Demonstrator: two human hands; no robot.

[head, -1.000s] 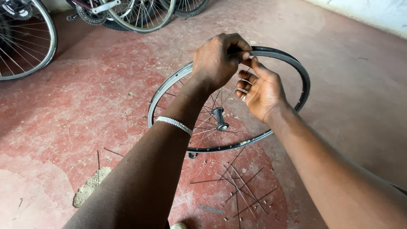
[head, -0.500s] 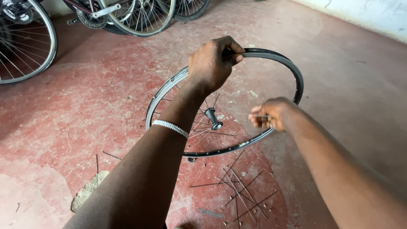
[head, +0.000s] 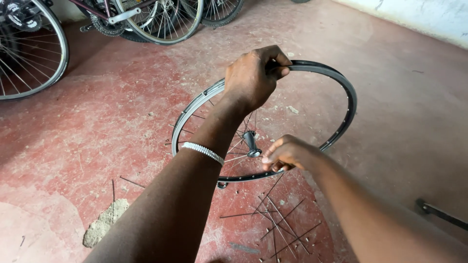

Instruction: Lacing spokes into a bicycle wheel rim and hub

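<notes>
Nearest, loose thin spokes (head: 280,221) are lying scattered on the red floor (head: 97,126), too tangled to count. Above them the right hand (head: 285,154) is pinching something small at the near edge of the one black wheel rim (head: 348,104), fingers curled shut; what it holds cannot be told. The rim is standing tilted over the floor, a few spokes running to its hub (head: 251,142). The left hand (head: 253,78), a silver bracelet (head: 203,152) on its wrist, is gripping the rim's top. Farther off, bicycle wheels (head: 29,53) are standing.
</notes>
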